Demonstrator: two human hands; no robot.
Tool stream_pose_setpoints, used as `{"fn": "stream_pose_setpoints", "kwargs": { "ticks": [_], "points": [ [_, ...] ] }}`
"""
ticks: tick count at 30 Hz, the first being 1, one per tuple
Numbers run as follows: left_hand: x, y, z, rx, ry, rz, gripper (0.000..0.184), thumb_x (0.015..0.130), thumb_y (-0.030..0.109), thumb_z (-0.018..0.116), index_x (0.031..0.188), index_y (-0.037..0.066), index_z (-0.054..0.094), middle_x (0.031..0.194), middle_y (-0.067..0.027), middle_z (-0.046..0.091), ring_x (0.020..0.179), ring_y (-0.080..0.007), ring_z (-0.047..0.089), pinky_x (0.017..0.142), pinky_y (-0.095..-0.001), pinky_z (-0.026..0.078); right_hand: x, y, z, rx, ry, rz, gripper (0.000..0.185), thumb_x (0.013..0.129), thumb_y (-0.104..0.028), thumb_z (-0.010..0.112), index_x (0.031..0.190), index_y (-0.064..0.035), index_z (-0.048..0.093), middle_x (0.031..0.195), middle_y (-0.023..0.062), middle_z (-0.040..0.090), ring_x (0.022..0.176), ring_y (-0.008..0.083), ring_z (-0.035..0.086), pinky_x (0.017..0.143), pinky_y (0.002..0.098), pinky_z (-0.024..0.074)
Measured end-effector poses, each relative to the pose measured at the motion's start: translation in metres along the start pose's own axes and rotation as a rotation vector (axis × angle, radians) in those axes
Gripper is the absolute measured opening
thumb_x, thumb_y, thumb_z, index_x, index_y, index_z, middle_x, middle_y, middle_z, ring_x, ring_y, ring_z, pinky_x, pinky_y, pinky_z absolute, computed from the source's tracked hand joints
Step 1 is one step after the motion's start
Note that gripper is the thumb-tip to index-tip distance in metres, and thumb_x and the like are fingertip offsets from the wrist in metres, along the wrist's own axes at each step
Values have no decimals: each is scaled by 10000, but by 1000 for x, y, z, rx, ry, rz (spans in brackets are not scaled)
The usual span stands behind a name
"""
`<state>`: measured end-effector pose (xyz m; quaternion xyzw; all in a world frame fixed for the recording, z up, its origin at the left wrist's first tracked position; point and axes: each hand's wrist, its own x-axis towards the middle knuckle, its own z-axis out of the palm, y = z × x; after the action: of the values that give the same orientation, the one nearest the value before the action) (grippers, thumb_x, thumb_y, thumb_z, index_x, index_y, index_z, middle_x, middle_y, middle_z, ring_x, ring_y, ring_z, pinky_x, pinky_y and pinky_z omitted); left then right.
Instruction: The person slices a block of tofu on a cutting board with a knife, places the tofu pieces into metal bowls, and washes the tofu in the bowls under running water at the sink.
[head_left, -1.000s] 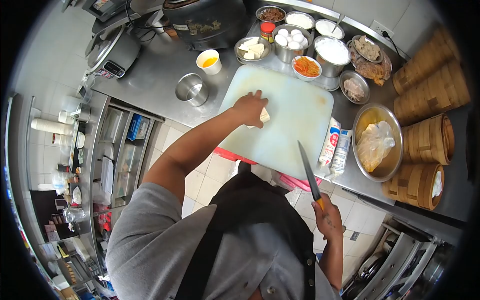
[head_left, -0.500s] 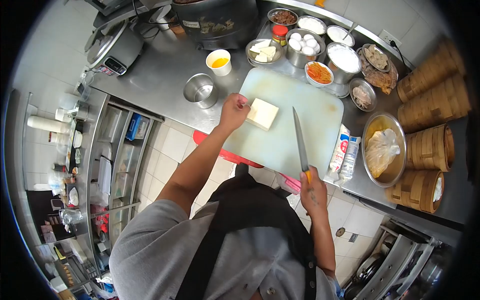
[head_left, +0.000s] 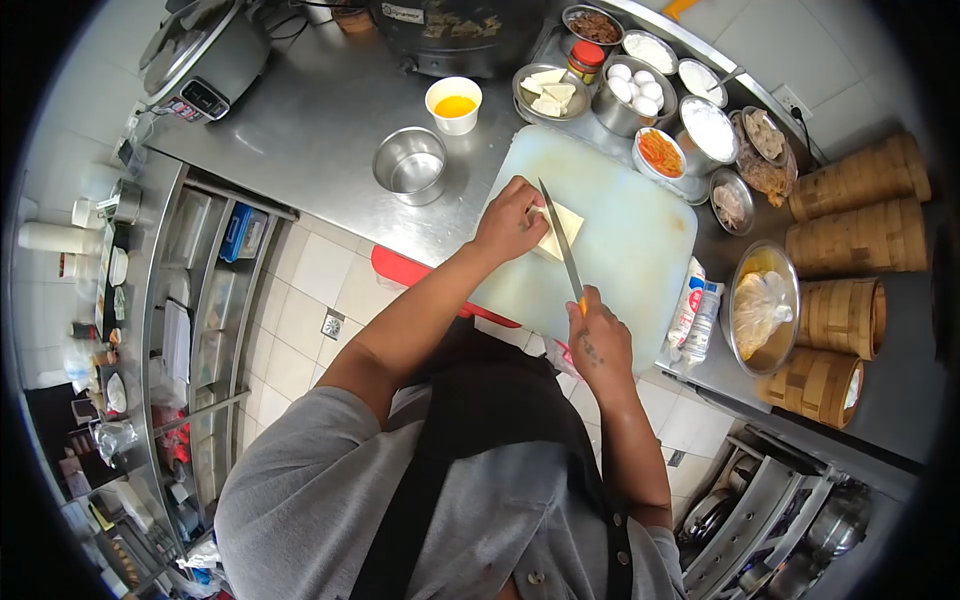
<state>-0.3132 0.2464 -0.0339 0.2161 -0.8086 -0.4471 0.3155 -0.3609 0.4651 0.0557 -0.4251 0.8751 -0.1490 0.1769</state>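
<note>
On the pale cutting board lies a cream-coloured block of tofu, partly covered by my left hand and a blade. My left hand has its fingers curled and rests against the block's left side. In my right hand is a kitchen knife, gripped by its yellow handle. The blade points away from me and lies over the block, close to my left fingertips. Whether its edge has entered the block I cannot tell.
Left of the board stand a metal bowl and a white cup with yellow liquid. Behind it are a bowl of white pieces, a pot of eggs and shredded carrot. Bamboo steamers line the right side.
My right hand has brought the knife left and forward, over the tofu. My left hand has moved from beside the block onto its left side. The view has shifted slightly.
</note>
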Motion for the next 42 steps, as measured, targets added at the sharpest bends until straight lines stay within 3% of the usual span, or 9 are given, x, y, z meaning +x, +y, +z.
{"fn": "stream_pose_setpoints", "kwargs": {
  "ticks": [22, 25, 28, 31, 32, 35, 42],
  "points": [
    [-4, -7, 11, 60, 103, 87, 186, 736, 27, 573, 918, 32, 534, 922, -80, 505, 654, -194, 520, 541, -296, 442, 25, 3, -14, 35, -184, -25, 238, 973, -201, 480, 1085, 8, 474, 816, 253, 640, 799, 445, 629, 715, 525, 488],
    [-6, -4, 8, 66, 13, -83, 245, 711, 75, 633, 944, 50, 563, 1019, -103, 531, 880, -288, 575, 767, -414, 479, 31, 15, 10, 49, -180, -24, 245, 977, -210, 473, 1091, 7, 471, 851, 251, 644, 823, 443, 627, 735, 526, 484],
    [-6, 14, 8, 341, 20, 131, 359, 781, 212, 651, 1108, 74, 600, 1239, -112, 517, 1191, -299, 482, 1023, -506, 356, 34, 21, 25, 46, -191, -7, 249, 978, -216, 471, 1098, 3, 467, 874, 250, 646, 829, 440, 628, 744, 524, 484],
    [-3, 40, 22, 584, -180, 236, 469, 865, 359, 609, 1248, 91, 574, 1430, -114, 422, 1394, -308, 293, 1131, -609, 135, 33, 22, 31, 45, -200, -3, 245, 977, -215, 472, 1094, 0, 464, 876, 250, 648, 831, 435, 632, 746, 522, 485],
    [-1, 43, 25, 593, -294, 231, 484, 921, 401, 538, 1307, 109, 550, 1487, -110, 357, 1437, -305, 223, 1122, -677, 62, 32, 23, 32, 47, -199, -3, 242, 976, -213, 473, 1091, -1, 464, 875, 249, 649, 832, 434, 633, 747, 522, 486],
    [0, 33, 39, 756, -351, 183, 459, 947, 390, 494, 1313, 117, 545, 1481, -105, 373, 1431, -295, 235, 1124, -676, 55, 33, 24, 27, 79, -209, -5, 232, 975, -207, 472, 1081, -1, 462, 873, 245, 655, 834, 432, 637, 748, 518, 489],
    [-1, 34, 38, 768, -413, 122, 414, 959, 382, 484, 1298, 152, 547, 1440, -93, 418, 1405, -302, 275, 1113, -689, 82, 23, 28, 28, 101, -210, -11, 222, 971, -196, 473, 1082, -4, 465, 869, 238, 663, 838, 423, 647, 756, 511, 495]
  ]
}}
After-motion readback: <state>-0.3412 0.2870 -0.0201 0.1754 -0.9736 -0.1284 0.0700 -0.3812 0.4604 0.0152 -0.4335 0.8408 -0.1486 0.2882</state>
